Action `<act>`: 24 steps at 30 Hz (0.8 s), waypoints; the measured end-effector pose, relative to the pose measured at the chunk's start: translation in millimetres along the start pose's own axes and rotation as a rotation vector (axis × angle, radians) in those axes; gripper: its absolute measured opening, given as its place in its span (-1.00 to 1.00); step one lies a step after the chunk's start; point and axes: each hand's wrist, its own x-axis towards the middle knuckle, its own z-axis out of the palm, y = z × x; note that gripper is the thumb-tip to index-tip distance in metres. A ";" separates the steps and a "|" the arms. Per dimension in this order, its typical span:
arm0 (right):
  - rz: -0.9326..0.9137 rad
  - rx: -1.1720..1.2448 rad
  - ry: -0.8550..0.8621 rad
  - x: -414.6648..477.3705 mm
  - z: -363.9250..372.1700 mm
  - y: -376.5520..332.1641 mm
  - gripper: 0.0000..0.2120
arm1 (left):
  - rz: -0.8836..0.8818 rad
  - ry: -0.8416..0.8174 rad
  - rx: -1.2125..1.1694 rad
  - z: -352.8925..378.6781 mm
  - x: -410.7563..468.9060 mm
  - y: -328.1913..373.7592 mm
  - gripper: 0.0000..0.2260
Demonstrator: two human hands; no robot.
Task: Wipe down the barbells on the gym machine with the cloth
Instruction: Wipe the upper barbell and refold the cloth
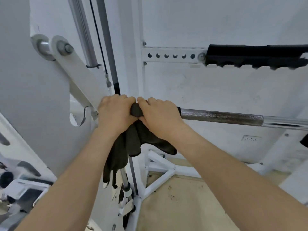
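Tan flooring point(183, 210), scuffed with dark marks, fills the lower edge beneath you, bounded by the white base braces point(160, 178) of the gym machine. Your two bare forearms enter from the bottom corners and converge at centre.

Your left hand point(115, 112) arches over the bar, fingers curled down round the dark cloth point(133, 140). Your right hand point(160, 114) lies just beside it, fingers likewise curled round the cloth-covered bar. A small bulge of cloth shows between the two hands. The remainder hangs in loose folds below your wrists, in front of the machine's lower post.

From your right hand the barbell point(221, 116) runs level toward the right edge. First comes a narrow black band, then a grey knurled section, then polished chrome. Its left end is hidden under your hands and the cloth.

Behind the hands stands the white upright point(133, 64), with a thin black cable point(98, 39) beside it. A slanting white pivot arm point(80, 75), bolted at its upper end, descends toward your left hand.

Farther back, a white plate point(171, 55) carries a row of round holes. A black pad point(255, 55) extends rightward from it across the pale wall panel.
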 end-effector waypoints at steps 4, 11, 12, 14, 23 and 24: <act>0.069 -0.028 -0.056 -14.0 -9.1 16.0 -0.67 | -0.004 0.083 -0.055 0.8 -5.2 21.5 -0.85; 0.195 -0.070 -0.064 -54.1 -16.7 67.5 -0.78 | 0.068 0.093 -0.038 -3.2 -0.5 84.1 -0.82; 0.205 -0.076 -0.055 -61.3 -17.8 76.6 -0.79 | 0.092 0.072 -0.031 -5.1 1.5 94.4 -0.80; 0.215 -0.094 -0.038 -75.5 -18.7 93.9 -0.82 | 0.112 0.037 -0.021 -6.2 5.6 109.9 -0.77; 0.268 -0.111 -0.071 -163.4 -40.5 204.3 -0.84 | 0.193 0.044 -0.049 -16.3 14.2 237.9 -0.75; 0.284 -0.116 -0.090 -176.6 -44.1 220.0 -0.83 | 0.203 0.044 -0.063 -19.6 14.3 257.0 -0.75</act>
